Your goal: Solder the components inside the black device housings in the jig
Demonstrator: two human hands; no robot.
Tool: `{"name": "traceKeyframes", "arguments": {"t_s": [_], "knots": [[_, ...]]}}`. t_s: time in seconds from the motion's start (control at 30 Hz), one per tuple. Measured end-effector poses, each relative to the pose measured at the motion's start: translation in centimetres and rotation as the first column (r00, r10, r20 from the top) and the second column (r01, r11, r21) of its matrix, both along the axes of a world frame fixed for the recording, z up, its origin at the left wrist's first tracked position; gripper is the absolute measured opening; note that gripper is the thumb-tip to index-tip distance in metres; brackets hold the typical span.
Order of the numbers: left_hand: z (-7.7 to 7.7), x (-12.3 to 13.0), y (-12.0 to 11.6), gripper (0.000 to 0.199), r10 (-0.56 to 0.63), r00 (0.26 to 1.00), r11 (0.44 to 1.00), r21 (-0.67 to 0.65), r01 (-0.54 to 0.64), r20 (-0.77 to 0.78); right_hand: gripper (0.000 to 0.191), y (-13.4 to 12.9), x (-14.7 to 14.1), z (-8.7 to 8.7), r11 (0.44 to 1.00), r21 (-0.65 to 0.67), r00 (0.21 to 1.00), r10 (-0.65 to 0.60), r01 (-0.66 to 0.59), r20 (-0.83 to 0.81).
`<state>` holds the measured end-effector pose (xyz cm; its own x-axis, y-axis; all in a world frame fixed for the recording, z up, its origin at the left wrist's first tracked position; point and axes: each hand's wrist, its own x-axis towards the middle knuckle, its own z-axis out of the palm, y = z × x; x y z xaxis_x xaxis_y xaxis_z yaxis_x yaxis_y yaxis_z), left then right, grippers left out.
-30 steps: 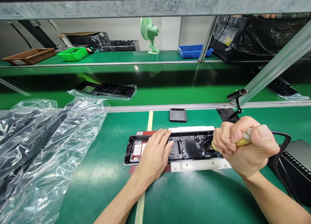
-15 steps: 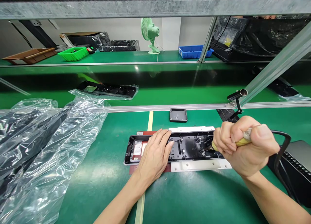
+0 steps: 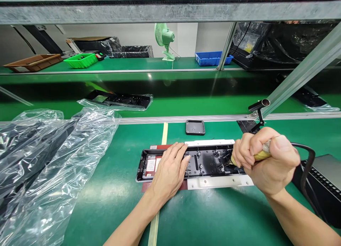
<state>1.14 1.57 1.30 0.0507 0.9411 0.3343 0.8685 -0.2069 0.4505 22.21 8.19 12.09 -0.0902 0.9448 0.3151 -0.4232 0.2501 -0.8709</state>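
Note:
A long black plastic housing (image 3: 209, 162) lies in front of me, with posts and ribs inside. My left hand (image 3: 170, 167) rests flat across its left part, fingers stretched out and slightly apart. Wrapped in a fist, my right hand (image 3: 269, 160) holds a yellow-handled soldering iron (image 3: 262, 155) tilted down to the left. Its thin tip points into the right part of the housing; the exact contact spot is hard to see. A black cord (image 3: 310, 164) trails from behind this hand. White fixture bars (image 3: 221, 182) run along the housing's long sides.
A small black tray-like cover (image 3: 195, 127) lies behind the housing. Plastic-wrapped black parts (image 3: 53, 160) cover the left side. Another black housing (image 3: 122, 99) lies on plastic further back. A metal post (image 3: 301, 68) with a small tube-shaped device (image 3: 259, 104) and a black box (image 3: 322, 189) stand right.
My right hand has shifted slightly left with the soldering iron, and the cord has moved with it. My left hand stays on the housing. The view has tilted up very slightly.

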Motion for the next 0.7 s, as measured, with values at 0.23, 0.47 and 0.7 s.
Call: {"name": "traceKeyframes", "arguments": {"t_s": [0.23,0.47,0.7], "knots": [[-0.18,0.04,-0.02,0.04,0.003,1.0,1.0,0.023,-0.003,-0.009,0.041,0.17,0.19,-0.23,1.0,0.018,1.0,0.021,-0.021,0.001],[-0.2,0.02,0.01,0.04,0.004,1.0,1.0,0.024,-0.004,-0.006,0.04,0.14,0.24,-0.2,1.0,0.024,1.0,0.019,-0.019,0.011],[-0.08,-0.02,-0.02,0.04,0.001,1.0,1.0,0.019,-0.001,-0.005,0.04,0.17,0.28,-0.13,0.999,0.027,0.999,0.038,-0.038,0.013]]}}
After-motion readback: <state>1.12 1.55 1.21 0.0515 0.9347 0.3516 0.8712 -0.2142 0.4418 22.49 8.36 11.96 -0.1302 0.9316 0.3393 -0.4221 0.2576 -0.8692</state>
